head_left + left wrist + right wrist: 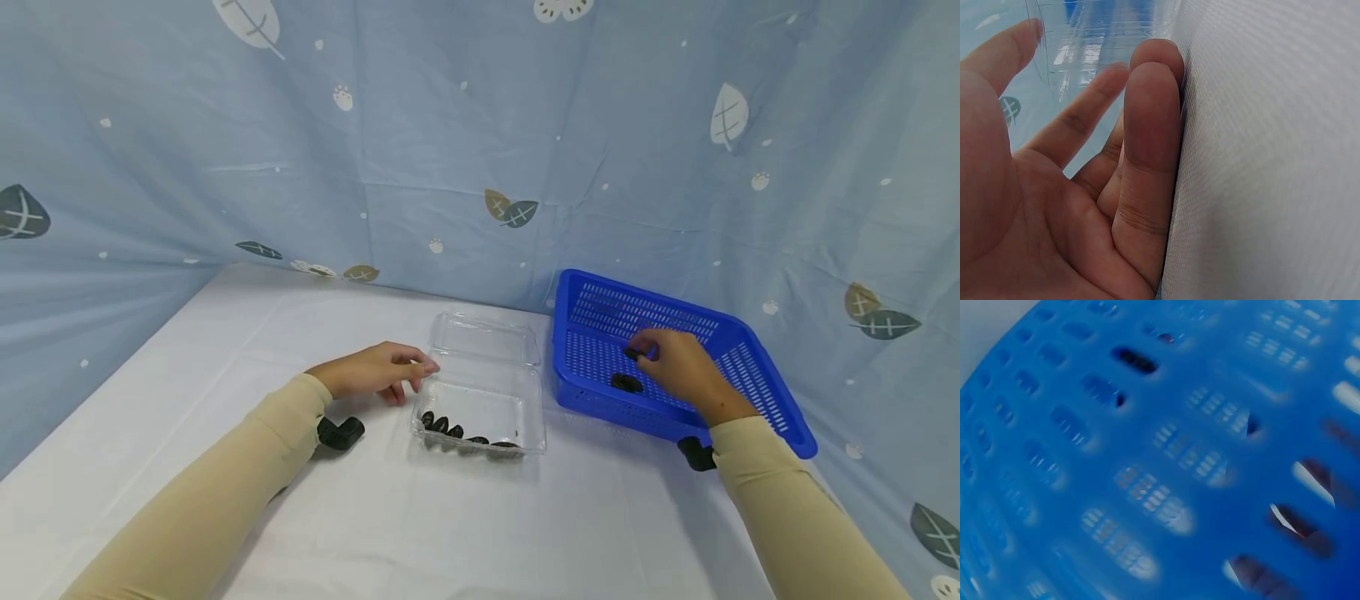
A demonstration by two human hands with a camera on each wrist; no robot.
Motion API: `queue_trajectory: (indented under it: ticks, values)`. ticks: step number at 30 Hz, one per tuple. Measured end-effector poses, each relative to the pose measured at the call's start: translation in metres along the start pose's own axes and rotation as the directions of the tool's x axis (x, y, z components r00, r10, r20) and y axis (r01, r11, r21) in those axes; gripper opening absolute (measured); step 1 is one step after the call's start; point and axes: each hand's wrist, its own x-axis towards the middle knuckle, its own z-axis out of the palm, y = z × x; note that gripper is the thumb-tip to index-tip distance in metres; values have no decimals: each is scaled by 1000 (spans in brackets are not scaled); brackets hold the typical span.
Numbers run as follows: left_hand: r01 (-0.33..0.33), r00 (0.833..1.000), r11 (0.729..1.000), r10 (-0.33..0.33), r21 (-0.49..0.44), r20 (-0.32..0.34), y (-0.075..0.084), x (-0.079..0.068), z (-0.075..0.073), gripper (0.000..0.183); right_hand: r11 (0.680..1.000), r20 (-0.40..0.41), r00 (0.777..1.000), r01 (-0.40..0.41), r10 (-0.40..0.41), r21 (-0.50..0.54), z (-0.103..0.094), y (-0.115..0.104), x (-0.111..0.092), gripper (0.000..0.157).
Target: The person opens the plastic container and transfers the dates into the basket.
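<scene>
A clear plastic clamshell box [480, 400] lies with its lid [486, 340] laid back behind it. Along its front side sits a row of dark oval pieces [455, 432]. At the box's left edge is my left hand [378, 371], fingers relaxed, with thumb and forefinger right at the rim; the left wrist view shows its lower fingers [1150, 119] resting along the white cloth. My right hand [678, 367] reaches into the blue basket [600, 408] and pinches a dark oval piece [633, 354]. Another dark clump [627, 382] lies on the basket floor beside it.
The basket's slotted wall [1204, 487] fills the right wrist view and hides most of the right hand. A white cloth [450, 533] covers the table. Behind it hangs a blue leaf-print curtain [435, 125].
</scene>
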Motion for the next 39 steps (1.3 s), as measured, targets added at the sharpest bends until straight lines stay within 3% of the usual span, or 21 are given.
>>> queue_trajectory:
  ticks: [8, 12, 28, 32, 39]
  values:
    - [5, 1000, 1000, -5, -4, 5, 1, -1, 1, 47, 994, 113, 988, -96, 101, -47, 9, 22, 8, 25]
    - [1, 1000, 1000, -1, -10, 7, 1, -1, 1, 47, 992, 162, 980, -106, 117, -74, 14, 28, 10, 24]
    - [8, 1000, 1000, -8, -10, 3, 0, 0, 1, 47, 992, 188, 976, -90, 106, -89, 20, 30, 11, 23]
    - [4, 1000, 1000, -4, -7, 8, 0, 0, 1, 47, 995, 156, 984, -78, 87, -65, 13, 27, 8, 25]
    - [3, 1000, 1000, -3, -6, 1, 0, 0, 1, 47, 1000, -12, 1000, 5, -5, 24, -2, 3, 4, 27]
